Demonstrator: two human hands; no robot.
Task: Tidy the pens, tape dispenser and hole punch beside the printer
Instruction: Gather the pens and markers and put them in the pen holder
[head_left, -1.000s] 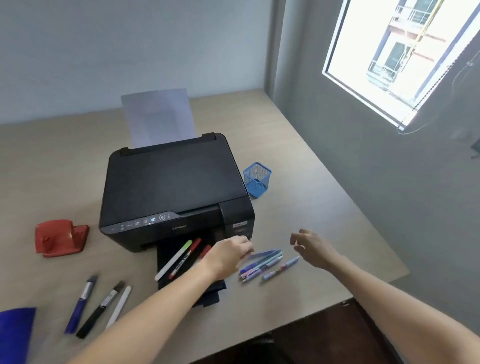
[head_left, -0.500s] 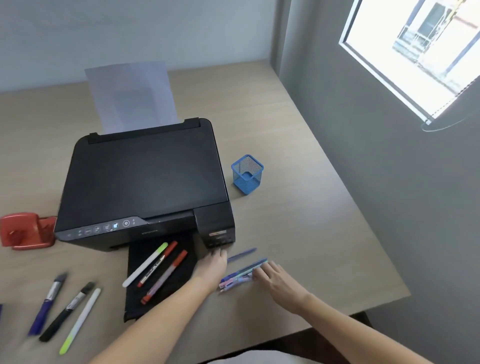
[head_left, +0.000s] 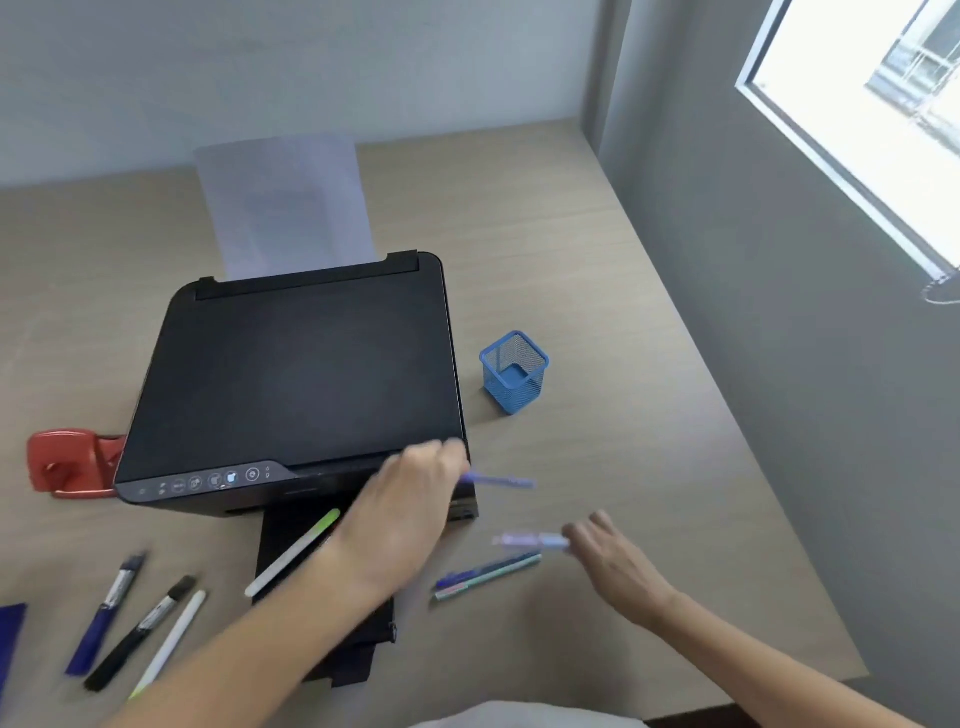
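My left hand (head_left: 410, 499) is raised over the front right corner of the black printer (head_left: 296, 374), shut on a purple pen (head_left: 498, 481) that points right. My right hand (head_left: 613, 561) hovers above the table, fingertips pinching a pale lilac pen (head_left: 530, 541). Two pens (head_left: 488, 574) lie on the table between my hands. A green-tipped white pen (head_left: 293, 553) rests on the printer's black output tray (head_left: 322, 639). Three more markers (head_left: 140, 629) lie at the lower left. An empty blue mesh pen cup (head_left: 514, 371) stands right of the printer. A red hole punch (head_left: 67, 462) sits left of it.
A paper sheet (head_left: 285, 202) stands in the printer's rear feed. A dark blue object (head_left: 10, 639) is cut off at the left edge. The table's right edge (head_left: 727, 415) runs beside a grey wall with a window.
Both hands have lifted off the pen cluster, each taking a pen. The left hand rose toward the printer corner; the right moved up and right. The view is motion-blurred.
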